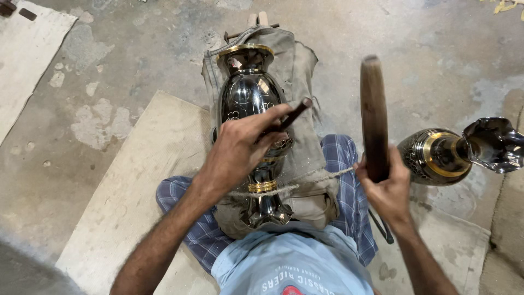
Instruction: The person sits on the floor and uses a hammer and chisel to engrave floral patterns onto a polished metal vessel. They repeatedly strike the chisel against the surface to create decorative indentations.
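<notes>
Chisel tip: hidden under the left hand — only the dark shaft shows.
Vase foot: partly behind the shirt.
Wooden mallet: blurred.
Second vase: rim cut off by the right edge.
Dark object: cropped at the top-left corner — unidentifiable.

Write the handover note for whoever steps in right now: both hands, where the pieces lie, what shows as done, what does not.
Left hand: holds a thin dark tool, tip against the dark vase.
Right hand: grips a wooden mallet, raised upright, apart from the tool.
Vase lies on a cloth pad across the lap, tied with cord.
Done: engraved motifs already show on the vase's body.
Left: large areas still look plain. A second vase lies on the floor to the right.
</notes>
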A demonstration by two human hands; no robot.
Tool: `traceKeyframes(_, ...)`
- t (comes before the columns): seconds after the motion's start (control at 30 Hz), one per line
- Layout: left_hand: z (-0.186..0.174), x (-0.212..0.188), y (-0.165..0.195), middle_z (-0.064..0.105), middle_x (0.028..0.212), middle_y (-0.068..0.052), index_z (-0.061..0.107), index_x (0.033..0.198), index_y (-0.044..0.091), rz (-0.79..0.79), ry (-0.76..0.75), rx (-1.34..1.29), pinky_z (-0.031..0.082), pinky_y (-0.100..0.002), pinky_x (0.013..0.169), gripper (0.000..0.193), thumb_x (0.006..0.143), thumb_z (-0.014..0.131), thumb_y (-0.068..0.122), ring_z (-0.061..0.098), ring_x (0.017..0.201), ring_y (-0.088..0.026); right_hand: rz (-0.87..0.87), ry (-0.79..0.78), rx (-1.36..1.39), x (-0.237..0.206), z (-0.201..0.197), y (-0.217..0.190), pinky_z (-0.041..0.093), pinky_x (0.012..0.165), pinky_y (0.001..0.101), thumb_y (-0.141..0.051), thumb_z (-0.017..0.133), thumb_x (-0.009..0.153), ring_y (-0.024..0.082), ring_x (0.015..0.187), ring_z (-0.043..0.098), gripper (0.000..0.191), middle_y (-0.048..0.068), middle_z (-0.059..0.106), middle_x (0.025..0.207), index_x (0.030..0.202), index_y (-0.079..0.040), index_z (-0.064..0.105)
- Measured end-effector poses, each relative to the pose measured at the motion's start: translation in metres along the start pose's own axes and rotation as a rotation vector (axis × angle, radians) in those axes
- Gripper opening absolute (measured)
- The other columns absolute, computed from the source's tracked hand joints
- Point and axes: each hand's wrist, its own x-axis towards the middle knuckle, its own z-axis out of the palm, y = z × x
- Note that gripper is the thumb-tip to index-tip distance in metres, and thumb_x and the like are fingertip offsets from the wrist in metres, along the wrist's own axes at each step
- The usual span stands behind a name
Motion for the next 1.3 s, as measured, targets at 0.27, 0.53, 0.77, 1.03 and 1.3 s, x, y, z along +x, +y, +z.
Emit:
traceKeyframes(0.27,0.001,-0.007,-0.001,0.079,0.109,-0.01,0.055,0.143,0.015,-0.011,0.059,-0.036,0.069,-0.036,0.081,0.052,0.094,0.074,0.012,0.08,0.097,-0.021,-0.379,-0.006,-0.388,0.05,-0.034,-0.032,0.058,0.07,0.039,-0.018,0.082,0.089,0.024,0.084,0.064,0.07,0.015,0.062,0.107,0.151,-0.009,0.052)
traceKeyframes(0.53,0.003,-0.008,-0.002,0.079,0.098,-0.007,0.053,0.142,0.02,-0.059,0.068,-0.015,0.068,-0.035,0.072,0.055,0.093,0.078,0.017,0.08,0.088,-0.019,-0.503,-0.048,-0.272,0.09,-0.053,-0.079,0.062,0.073,0.0347,-0.009,0.075,0.096,0.025,0.093,0.069,0.063,0.019,0.066,0.119,0.153,-0.014,0.049)
traceKeyframes(0.77,0.006,-0.009,-0.007,0.08,0.101,-0.008,0.053,0.142,0.017,-0.025,0.079,-0.021,0.068,-0.032,0.072,0.052,0.095,0.075,0.014,0.08,0.087,-0.019,-0.542,-0.084,-0.295,0.108,-0.059,-0.12,0.059,0.063,0.0286,-0.014,0.066,0.105,0.016,0.073,0.065,0.049,0.011,0.07,0.113,0.151,-0.017,0.048)
traceKeyframes(1.03,0.006,-0.005,-0.004,0.08,0.097,-0.009,0.057,0.14,0.014,-0.064,0.034,-0.009,0.067,-0.032,0.066,0.053,0.091,0.077,0.015,0.079,0.081,-0.018,-0.382,-0.11,-0.289,0.105,-0.055,-0.124,0.062,0.061,0.0317,-0.008,0.069,0.097,0.017,0.069,0.069,0.044,0.011,0.069,0.091,0.139,-0.009,0.056)
traceKeyframes(1.3,0.001,-0.004,-0.001,0.079,0.099,-0.003,0.056,0.142,0.021,0.021,0.041,-0.017,0.066,-0.031,0.066,0.052,0.094,0.076,0.017,0.077,0.083,-0.013,-0.479,-0.072,-0.217,0.095,-0.065,-0.108,0.062,0.07,0.0329,-0.003,0.067,0.094,0.02,0.079,0.071,0.05,0.013,0.069,0.097,0.142,-0.005,0.053)
